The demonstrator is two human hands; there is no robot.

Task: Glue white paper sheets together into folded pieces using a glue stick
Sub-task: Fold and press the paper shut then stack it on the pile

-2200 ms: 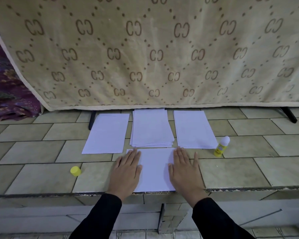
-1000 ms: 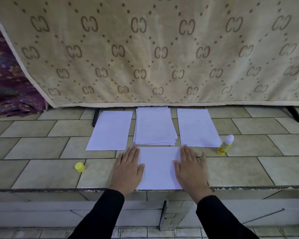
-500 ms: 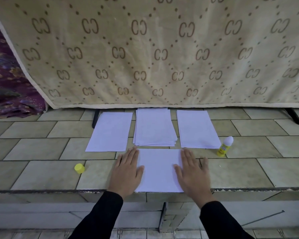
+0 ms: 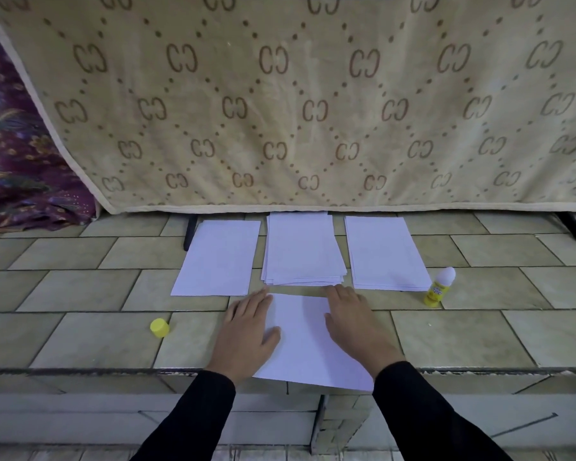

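A white sheet (image 4: 305,341) lies at the front of the tiled ledge (image 4: 80,334), its near edge hanging over the rim and skewed. My left hand (image 4: 246,334) lies flat on its left edge, fingers straight. My right hand (image 4: 356,327) lies flat on its right side. Behind it are a single white sheet (image 4: 218,257), a middle stack of sheets (image 4: 301,251) and a right stack (image 4: 384,254). An uncapped yellow glue stick (image 4: 439,287) stands right of the stacks. Its yellow cap (image 4: 159,327) sits to the left.
A beige patterned blanket (image 4: 313,101) hangs behind the papers, over black stand legs (image 4: 572,227). A purple patterned cloth (image 4: 17,168) lies at the far left. The ledge drops off at its front rim (image 4: 113,372).
The near sheet has slid toward me and turned slightly, so it hangs over the ledge rim. My right hand has shifted inward onto the paper.
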